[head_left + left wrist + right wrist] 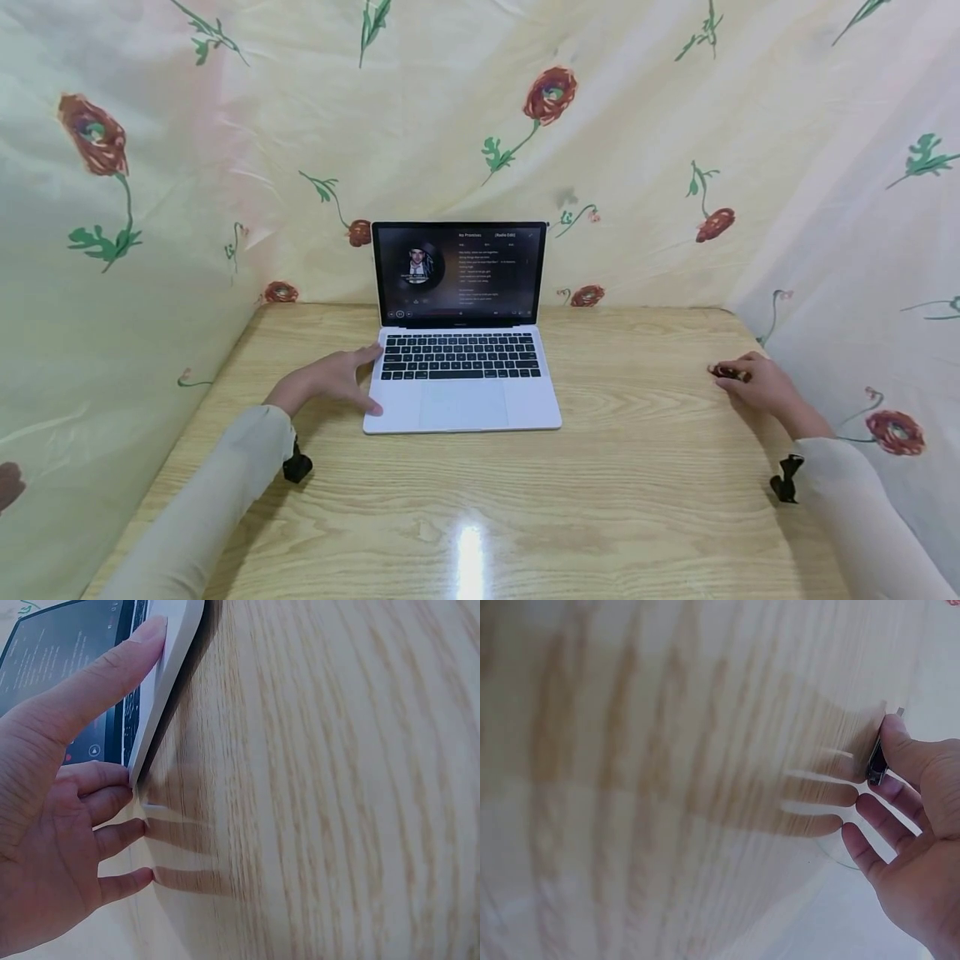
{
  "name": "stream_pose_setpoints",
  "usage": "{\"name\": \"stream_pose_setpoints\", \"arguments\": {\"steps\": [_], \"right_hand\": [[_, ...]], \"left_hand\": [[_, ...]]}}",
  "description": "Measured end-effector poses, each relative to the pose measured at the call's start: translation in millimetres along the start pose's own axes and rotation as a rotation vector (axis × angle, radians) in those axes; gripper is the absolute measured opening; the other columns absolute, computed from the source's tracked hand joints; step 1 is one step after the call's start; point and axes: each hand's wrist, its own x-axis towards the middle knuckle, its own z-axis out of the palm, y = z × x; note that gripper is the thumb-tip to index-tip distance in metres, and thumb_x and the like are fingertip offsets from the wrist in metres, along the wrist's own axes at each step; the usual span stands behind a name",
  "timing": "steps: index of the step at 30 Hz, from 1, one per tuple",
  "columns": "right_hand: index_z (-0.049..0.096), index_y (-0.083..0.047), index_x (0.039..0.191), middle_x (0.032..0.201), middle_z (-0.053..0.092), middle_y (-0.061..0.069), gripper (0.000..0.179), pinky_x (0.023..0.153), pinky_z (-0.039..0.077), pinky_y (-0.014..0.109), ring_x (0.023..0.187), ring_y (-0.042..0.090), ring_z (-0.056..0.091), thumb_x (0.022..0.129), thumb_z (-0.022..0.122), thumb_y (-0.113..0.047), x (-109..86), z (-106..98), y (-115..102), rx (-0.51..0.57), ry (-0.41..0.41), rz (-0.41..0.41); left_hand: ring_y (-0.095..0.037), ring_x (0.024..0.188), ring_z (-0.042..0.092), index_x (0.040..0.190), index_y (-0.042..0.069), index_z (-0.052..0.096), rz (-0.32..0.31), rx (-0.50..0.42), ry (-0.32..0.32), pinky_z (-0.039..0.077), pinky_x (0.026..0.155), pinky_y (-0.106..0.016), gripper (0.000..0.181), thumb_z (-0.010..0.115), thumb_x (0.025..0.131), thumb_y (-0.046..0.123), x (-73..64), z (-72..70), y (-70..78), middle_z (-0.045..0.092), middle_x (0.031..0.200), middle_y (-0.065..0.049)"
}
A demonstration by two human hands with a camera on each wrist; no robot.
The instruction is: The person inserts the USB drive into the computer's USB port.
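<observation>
Evidently the silver laptop (461, 337) is the main thing on the table (637, 475), its lid raised and its screen (461, 273) lit. The left hand (330, 377) is spread along its left side, grasping nothing: the thumb lies flat on the front left corner, the forefinger touches the edge beside the keyboard (461, 358). Well apart, near the table's right side, the right hand (765, 390) pinches a small dark stick (877, 763) between thumb and forefinger, the other fingers loosely spread; its pale tip suggests a USB drive, though I can't be sure. Floral cloth (450, 108) hangs behind and at both sides.

For good handling, I'd judge light pressure from the left hand enough to steady the laptop, the thumb staying clear of the keys and trackpad (463, 404). The stick, being so small, probably handles best with the fingertips on its body and the tip uncovered.

As for writing, the screen's heading reads "No Promises (Radio Edit)". The lines below it, the caption on the round cover picture and the mark under the screen are too small to read.
</observation>
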Motion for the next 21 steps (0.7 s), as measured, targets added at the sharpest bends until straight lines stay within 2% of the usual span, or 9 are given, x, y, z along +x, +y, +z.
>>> {"name": "stream_pose_setpoints", "arguments": {"steps": [4, 12, 17, 21], "right_hand": [[0.062, 0.016, 0.125, 0.107, 0.058, 0.036, 0.041, 0.064, 0.043, 0.032, 0.084, 0.038, 0.059, 0.098, 0.068, -0.015, 1.7, 1.0, -0.1, -0.007, 0.009, 0.000], [0.064, 0.015, 0.123, 0.103, 0.061, 0.034, 0.037, 0.063, 0.043, 0.032, 0.080, 0.034, 0.058, 0.096, 0.069, -0.011, 4.0, 0.1, -2.0, -0.029, 0.014, 0.003], [0.063, 0.016, 0.124, 0.105, 0.060, 0.034, 0.037, 0.065, 0.046, 0.039, 0.083, 0.038, 0.059, 0.097, 0.067, -0.010, 4.4, -0.5, -2.8, -0.033, 0.002, 0.017], [0.062, 0.016, 0.125, 0.109, 0.060, 0.036, 0.038, 0.071, 0.051, 0.051, 0.091, 0.047, 0.060, 0.097, 0.067, -0.008, 3.7, -0.6, -3.9, -0.015, -0.015, 0.038]], "left_hand": [[-0.040, 0.158, 0.012, 0.163, 0.004, 0.015, -0.003, -0.004, 0.002, 0.017, 0.128, -0.056, 0.131, 0.088, 0.069, 0.060, -1.0, -0.9, 0.4, 0.011, 0.171, -0.017], [-0.040, 0.158, 0.012, 0.163, 0.003, 0.016, -0.010, -0.018, -0.004, 0.016, 0.128, -0.057, 0.132, 0.088, 0.068, 0.060, -0.5, 0.1, 0.4, 0.011, 0.171, -0.017], [-0.040, 0.158, 0.012, 0.163, 0.003, 0.016, -0.009, -0.014, -0.003, 0.017, 0.128, -0.057, 0.133, 0.088, 0.068, 0.061, -0.1, 0.8, 0.0, 0.011, 0.171, -0.017], [-0.039, 0.158, 0.012, 0.163, 0.004, 0.015, -0.009, -0.009, -0.005, 0.017, 0.128, -0.057, 0.133, 0.088, 0.068, 0.062, 0.7, 0.8, -0.6, 0.011, 0.171, -0.017]]}}
